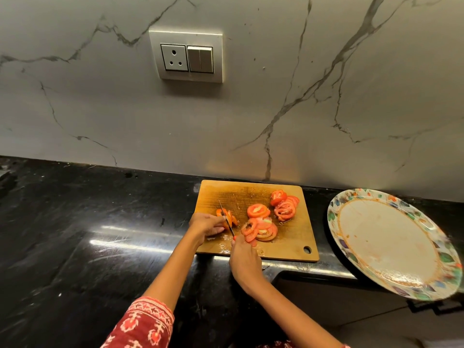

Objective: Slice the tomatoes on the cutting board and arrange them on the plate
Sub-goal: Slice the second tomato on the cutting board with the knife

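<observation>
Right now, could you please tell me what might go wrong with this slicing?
The left hand holds the last tomato piece right against the knife, so fingers could get nicked. The plate seems to overhang the counter edge and might tip when loaded.

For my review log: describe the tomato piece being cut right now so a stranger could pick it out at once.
Start at the rectangular wooden cutting board on the black stone counter. At its left side, the left hand steadies a small red-orange tomato piece with the thin knife blade set into it. Unlike the two fanned slice piles to its right, it is held.
</observation>
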`<control>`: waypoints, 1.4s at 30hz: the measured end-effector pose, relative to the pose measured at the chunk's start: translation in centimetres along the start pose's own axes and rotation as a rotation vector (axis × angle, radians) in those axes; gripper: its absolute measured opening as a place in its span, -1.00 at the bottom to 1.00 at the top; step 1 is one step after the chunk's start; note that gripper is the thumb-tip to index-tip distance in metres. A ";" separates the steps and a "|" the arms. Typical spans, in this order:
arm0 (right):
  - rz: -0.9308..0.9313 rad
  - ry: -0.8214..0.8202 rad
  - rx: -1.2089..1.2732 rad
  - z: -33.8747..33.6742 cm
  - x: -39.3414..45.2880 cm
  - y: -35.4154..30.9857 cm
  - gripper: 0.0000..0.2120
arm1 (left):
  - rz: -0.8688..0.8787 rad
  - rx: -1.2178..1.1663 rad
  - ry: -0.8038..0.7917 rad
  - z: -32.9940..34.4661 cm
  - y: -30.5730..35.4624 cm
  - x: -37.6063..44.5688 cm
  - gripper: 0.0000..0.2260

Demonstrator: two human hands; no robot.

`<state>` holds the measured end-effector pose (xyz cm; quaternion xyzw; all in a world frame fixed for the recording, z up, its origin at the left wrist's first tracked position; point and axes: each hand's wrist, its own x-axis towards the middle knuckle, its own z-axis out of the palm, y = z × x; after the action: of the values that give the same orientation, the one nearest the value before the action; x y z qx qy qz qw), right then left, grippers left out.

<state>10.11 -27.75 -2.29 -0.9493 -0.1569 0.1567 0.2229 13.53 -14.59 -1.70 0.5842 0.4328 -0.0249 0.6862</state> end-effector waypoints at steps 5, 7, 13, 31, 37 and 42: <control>-0.013 -0.013 -0.025 -0.2 0.3 0.7 -0.77 | 0.038 0.075 0.053 0.2 1.6 1.0 -0.86; -0.014 -0.016 -0.038 -0.4 0.3 0.9 -0.77 | 0.020 0.146 0.052 0.4 2.0 1.1 -0.88; -0.033 0.010 -0.056 -1.1 1.3 0.1 -0.76 | 0.152 0.335 0.111 0.9 1.3 1.4 -0.88; -0.013 -0.070 -0.094 0.6 -1.1 1.3 -0.70 | 0.157 0.160 0.179 -0.3 -0.6 0.7 -0.80; -0.037 -0.036 -0.057 -0.2 0.6 0.7 -0.72 | 0.149 0.205 0.171 -0.4 -1.2 0.9 -0.80; -0.027 -0.049 0.014 -0.2 1.1 1.6 -0.73 | 0.199 0.405 0.168 -0.9 -0.1 0.7 -0.87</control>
<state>11.51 -28.82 -3.10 -0.9414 -0.1739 0.1782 0.2276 13.38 -13.57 -2.16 0.7496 0.4148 0.0055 0.5158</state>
